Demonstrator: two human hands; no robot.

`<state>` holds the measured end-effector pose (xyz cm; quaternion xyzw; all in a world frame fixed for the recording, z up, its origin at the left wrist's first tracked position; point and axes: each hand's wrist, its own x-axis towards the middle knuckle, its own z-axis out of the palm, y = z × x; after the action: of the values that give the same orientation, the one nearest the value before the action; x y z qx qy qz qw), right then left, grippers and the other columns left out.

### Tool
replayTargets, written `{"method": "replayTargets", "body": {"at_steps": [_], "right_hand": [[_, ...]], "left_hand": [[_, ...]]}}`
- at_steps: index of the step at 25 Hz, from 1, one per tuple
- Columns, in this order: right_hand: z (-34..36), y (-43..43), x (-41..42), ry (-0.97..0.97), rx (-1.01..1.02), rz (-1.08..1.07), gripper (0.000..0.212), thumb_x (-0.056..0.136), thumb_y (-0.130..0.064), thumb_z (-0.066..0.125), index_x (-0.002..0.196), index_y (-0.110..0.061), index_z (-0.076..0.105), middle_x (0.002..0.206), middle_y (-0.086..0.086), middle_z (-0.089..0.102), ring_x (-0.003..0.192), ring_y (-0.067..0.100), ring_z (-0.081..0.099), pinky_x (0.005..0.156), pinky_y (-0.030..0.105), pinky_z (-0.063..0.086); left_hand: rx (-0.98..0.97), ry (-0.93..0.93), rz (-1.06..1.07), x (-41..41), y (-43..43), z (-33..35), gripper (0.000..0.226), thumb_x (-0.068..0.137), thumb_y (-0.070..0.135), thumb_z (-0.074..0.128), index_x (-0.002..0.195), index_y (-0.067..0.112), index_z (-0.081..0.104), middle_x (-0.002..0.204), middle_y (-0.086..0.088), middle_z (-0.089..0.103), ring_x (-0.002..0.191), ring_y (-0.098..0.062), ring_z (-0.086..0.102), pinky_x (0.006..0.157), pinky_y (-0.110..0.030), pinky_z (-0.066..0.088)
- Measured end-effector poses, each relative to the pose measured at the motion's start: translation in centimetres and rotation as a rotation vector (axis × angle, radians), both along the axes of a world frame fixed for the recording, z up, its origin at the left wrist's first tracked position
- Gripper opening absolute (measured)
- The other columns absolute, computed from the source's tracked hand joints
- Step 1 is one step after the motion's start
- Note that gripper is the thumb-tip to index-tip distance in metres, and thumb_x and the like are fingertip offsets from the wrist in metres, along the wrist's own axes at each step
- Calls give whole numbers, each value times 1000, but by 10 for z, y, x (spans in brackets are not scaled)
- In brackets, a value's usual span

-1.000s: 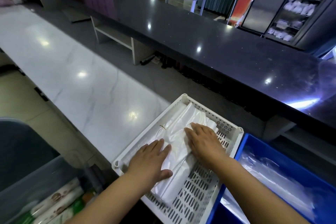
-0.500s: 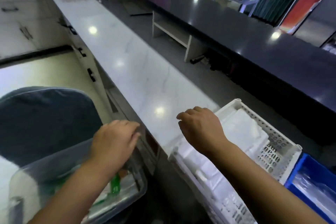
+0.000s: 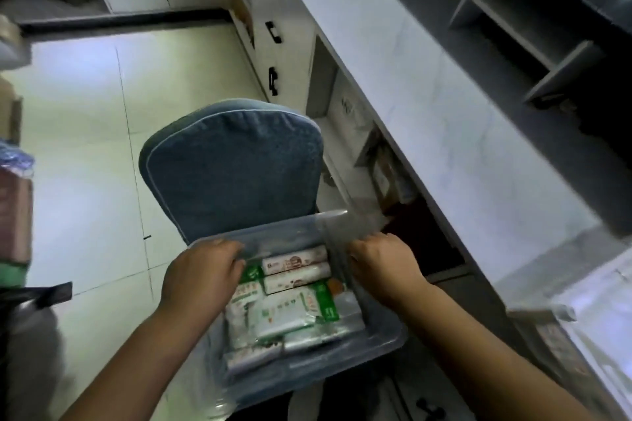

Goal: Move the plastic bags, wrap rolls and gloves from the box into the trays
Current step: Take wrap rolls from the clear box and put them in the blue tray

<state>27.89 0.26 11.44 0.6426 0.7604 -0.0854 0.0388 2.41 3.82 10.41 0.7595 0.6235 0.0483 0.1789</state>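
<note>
Fingers of the left hand (image 3: 198, 275) curl loosely down inside the left end of the clear box (image 3: 383, 335), and whether they pinch anything I cannot tell. Just right of them lie two pale wrap rolls (image 3: 295, 270), long axes running left to right, green-printed packs (image 3: 290, 313) nearer the body. Over the box's right wall the right hand (image 3: 383, 267) is half-closed, seemingly empty; the left looks nearer the rolls.

Both hands (image 3: 201, 278) at clear box (image 3: 383, 335) of packaged rolls (image 3: 294, 265)
</note>
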Motion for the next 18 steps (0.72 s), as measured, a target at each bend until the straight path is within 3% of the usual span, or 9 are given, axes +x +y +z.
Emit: {"method": "replayTargets", "body": {"at_steps": [3, 6, 8, 11, 14, 18], "right_hand": [[-39, 0, -21, 38, -121, -58, 15, 70, -13, 73, 61, -9, 61, 59, 16, 65, 54, 36, 60, 46, 35, 46], [-90, -3, -19, 48, -233, -120, 17, 87, -22, 52, 91, -12, 65, 89, 15, 71, 83, 36, 62, 65, 36, 47], [-130, -2, -20, 31, -294, -94, 23, 90, -26, 45, 104, -18, 62, 97, 9, 69, 88, 31, 61, 67, 35, 46], [-195, 15, -21, 72, -365, -90, 21, 88, -22, 49, 101, -17, 64, 98, 8, 69, 86, 29, 62, 62, 30, 42], [-259, 45, -21, 123, -451, -167, 24, 87, -17, 52, 106, -16, 66, 107, 12, 67, 95, 31, 63, 75, 34, 50], [-329, 73, -25, 246, -438, -274, 23, 87, -22, 52, 106, -20, 65, 113, 12, 65, 99, 30, 61, 89, 40, 51]], "left_hand": [[-90, -6, 28, -31, 6, -32, 24, 81, 24, 64, 104, 23, 70, 106, -3, 72, 93, -28, 66, 70, -33, 52], [-171, -3, 11, -43, 5, -67, 23, 84, 25, 59, 105, 25, 68, 105, -1, 72, 90, -24, 66, 68, -31, 51], [-222, 21, 9, -46, 5, -95, 23, 86, 28, 55, 105, 27, 67, 103, 1, 71, 87, -22, 65, 65, -30, 50], [-277, 91, -4, -41, 6, -142, 25, 88, 33, 49, 108, 28, 65, 103, 3, 70, 86, -19, 64, 69, -30, 52], [-313, 121, -5, -33, 11, -184, 25, 88, 33, 51, 109, 29, 65, 106, 3, 71, 90, -18, 65, 78, -32, 54], [-347, 124, 17, -22, 21, -232, 26, 87, 34, 55, 111, 28, 63, 111, 1, 69, 95, -20, 64, 77, -31, 53]]}}
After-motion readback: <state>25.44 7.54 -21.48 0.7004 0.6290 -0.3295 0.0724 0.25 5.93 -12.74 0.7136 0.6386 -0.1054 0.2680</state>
